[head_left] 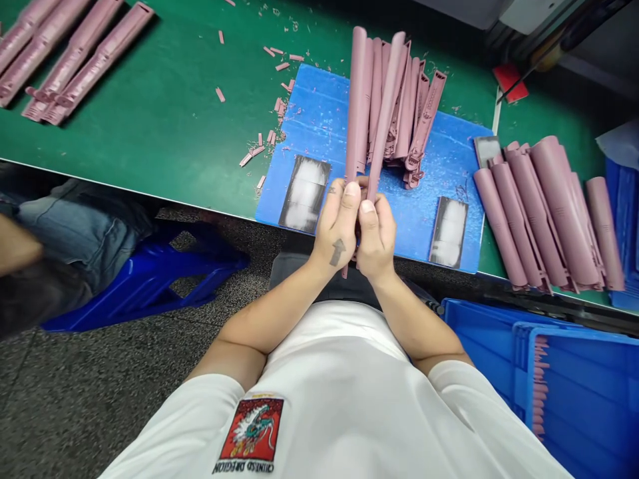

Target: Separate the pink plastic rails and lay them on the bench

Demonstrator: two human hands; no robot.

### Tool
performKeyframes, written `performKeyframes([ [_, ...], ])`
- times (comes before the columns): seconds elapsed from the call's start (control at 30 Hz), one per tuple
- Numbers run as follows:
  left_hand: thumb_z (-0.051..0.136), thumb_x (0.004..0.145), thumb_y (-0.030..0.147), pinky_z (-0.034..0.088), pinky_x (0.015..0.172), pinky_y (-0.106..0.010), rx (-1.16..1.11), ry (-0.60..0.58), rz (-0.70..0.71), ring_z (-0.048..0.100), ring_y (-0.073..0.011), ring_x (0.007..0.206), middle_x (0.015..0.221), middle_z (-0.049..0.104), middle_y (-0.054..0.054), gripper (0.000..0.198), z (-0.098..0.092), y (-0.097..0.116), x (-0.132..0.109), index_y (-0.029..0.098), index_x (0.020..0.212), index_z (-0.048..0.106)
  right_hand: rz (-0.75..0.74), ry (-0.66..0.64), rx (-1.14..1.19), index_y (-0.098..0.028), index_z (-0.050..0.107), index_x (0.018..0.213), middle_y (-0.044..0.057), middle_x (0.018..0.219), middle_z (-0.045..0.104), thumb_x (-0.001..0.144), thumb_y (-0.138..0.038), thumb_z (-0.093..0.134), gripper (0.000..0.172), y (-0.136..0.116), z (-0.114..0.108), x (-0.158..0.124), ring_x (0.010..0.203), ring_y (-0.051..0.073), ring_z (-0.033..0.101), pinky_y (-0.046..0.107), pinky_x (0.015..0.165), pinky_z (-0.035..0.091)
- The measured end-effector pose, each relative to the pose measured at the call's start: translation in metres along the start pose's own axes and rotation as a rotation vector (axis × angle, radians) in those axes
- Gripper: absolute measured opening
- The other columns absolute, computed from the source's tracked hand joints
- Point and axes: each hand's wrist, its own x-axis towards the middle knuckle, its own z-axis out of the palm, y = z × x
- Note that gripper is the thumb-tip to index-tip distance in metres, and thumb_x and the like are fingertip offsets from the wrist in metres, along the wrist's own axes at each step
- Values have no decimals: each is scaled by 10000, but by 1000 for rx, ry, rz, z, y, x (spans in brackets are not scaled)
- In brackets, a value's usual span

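In the head view, my left hand (337, 229) is closed around the lower end of a long pink plastic part (356, 100). Beside it, my right hand (375, 236) grips a second long pink piece (388, 110), thumb on top. The two pieces spread apart toward their upper ends; whether they join between my hands is hidden. Behind them several similar pink parts (424, 123) lie in a pile on a blue sheet (319, 106). Dark-edged grey pads (305, 193) sit on the sheet at either side of my hands.
More pink parts lie on the green table (190, 133) at far left and in a stack (564, 213) at right. Small pink scraps (280, 106) dot the table. Blue crates (589, 392) stand lower right. A person's leg (90, 233) and a blue stool (144, 286) are at left.
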Motion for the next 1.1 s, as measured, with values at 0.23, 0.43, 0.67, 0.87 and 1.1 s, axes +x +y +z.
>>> performKeyframes([
  [0.23, 455, 1186, 884, 365, 1507, -495, 197, -182, 240, 514, -336, 1761, 1788, 608, -160, 792, 5, -22, -6, 279, 1656, 655, -84, 90, -66, -306, 685, 1428, 101, 1279, 795, 1205, -756, 325, 618, -1, -6, -8, 1226, 296, 763, 505, 1138, 675],
  [0.43, 816, 1101, 698, 532, 1387, -553, 405, -373, 245, 764, -367, 1424, 1507, 797, -157, 611, -12, 12, 44, 223, 1485, 819, -143, 174, -784, -250, 750, 1329, 136, 1201, 811, 1191, -668, 496, 509, -33, -176, -15, 1095, 344, 779, 547, 1077, 672],
  [0.67, 749, 1057, 90, 250, 1488, -676, 1023, -146, 47, 579, -355, 1693, 1203, 839, 3, 130, 9, 47, 191, 68, 931, 730, 97, 366, -1578, -209, 847, 1358, 283, 1187, 794, 1186, -655, 493, 594, -48, -401, -11, 1109, 499, 817, 654, 970, 691],
  [0.87, 901, 959, 180, 446, 1442, -542, 1089, -93, -206, 820, -389, 1405, 1017, 890, -142, 430, 34, 15, 239, 188, 642, 610, 212, 225, -1556, -169, 841, 1424, 234, 1268, 823, 1184, -538, 550, 527, -38, -407, 24, 1222, 472, 822, 659, 1066, 689],
  [1.1, 830, 935, 225, 431, 1434, -556, 991, -78, 14, 814, -394, 1385, 982, 875, -143, 276, 0, 2, 246, 189, 732, 647, -117, 79, -1399, -144, 839, 1328, 263, 1353, 818, 1254, -561, 422, 594, -29, -247, 126, 1372, 435, 733, 634, 1235, 568],
])
